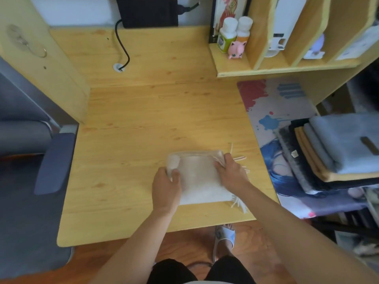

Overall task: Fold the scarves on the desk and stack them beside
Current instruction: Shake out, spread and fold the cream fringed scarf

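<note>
A cream scarf (200, 179) with fringed ends lies folded into a rough square on the wooden desk (143, 124), near its front edge. My left hand (167, 186) grips the scarf's left folded edge, fingers curled around it. My right hand (231, 173) holds the right edge where the fringe (239, 202) sticks out. To the right, a stack of folded scarves (332, 152) in grey, yellow, black and dark grey rests on a printed desk mat (272, 107).
A black cable (123, 44) runs into a grommet at the back of the desk. On a shelf at the back right stand two bottles (234, 33) and a pink toy (235, 49). A grey chair (53, 162) sits at the left.
</note>
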Tool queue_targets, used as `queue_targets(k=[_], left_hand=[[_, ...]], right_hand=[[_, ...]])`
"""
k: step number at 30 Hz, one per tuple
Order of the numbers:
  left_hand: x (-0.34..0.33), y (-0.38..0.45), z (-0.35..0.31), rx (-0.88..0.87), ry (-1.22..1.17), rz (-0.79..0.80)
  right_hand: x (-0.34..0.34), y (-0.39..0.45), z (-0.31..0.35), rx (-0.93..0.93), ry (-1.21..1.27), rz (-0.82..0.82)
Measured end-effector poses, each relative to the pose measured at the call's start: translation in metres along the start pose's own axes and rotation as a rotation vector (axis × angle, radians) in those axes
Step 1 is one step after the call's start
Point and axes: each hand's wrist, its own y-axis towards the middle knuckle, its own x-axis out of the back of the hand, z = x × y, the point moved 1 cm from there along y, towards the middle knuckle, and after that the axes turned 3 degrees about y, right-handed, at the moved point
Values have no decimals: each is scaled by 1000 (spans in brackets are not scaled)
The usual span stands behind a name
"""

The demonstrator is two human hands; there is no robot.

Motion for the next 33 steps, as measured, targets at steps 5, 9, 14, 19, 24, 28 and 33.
queue_targets(k=[5,9,14,19,24,28,33], left_hand=[[-3,21,-9,3,190,-44],[-7,29,-19,-9,380,-121],[-32,12,-10,-725,878,101],[-38,32,-6,-489,889,288],[-35,36,-11,-474,940,346],[-46,33,-25,-458,946,327],[-47,36,-8,-497,933,315]], right_hand=[[-4,2,4,-22,-15,-54],[-8,14,9,-82,-53,-62],[-12,27,10,-115,-128,-26],[14,30,-8,-154,182,208],[74,29,-50,-315,276,-282],[39,-12,-5,214,8,-703],[-64,8,23,544,-363,-208]])
